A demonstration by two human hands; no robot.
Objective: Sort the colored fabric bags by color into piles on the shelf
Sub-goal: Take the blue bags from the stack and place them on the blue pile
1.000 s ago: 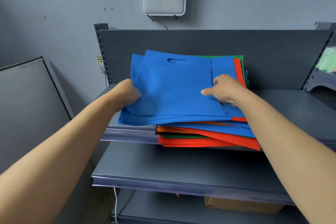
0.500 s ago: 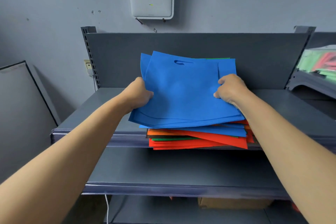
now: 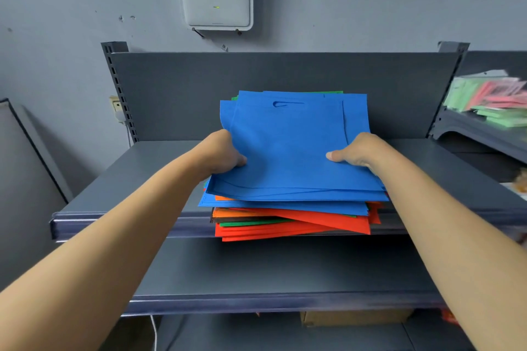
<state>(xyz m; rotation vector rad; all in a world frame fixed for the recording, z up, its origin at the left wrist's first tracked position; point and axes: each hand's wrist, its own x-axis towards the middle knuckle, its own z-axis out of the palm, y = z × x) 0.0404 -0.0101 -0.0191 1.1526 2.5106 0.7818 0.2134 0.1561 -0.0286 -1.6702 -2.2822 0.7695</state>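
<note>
**Sorting barely begun: one mixed stack, no colour piles yet**

The grey shelf (image 3: 159, 168) holds a single mixed stack (image 3: 291, 222) of red, orange, green and blue. Atop it, blue bags (image 3: 288, 151) are pinched at either edge by left hand (image 3: 221, 155) and right hand (image 3: 358, 152).

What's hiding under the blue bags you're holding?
Under the blue bags held by the left hand and right hand lie more blue, orange, red and green bags. Their middles are covered.
</note>
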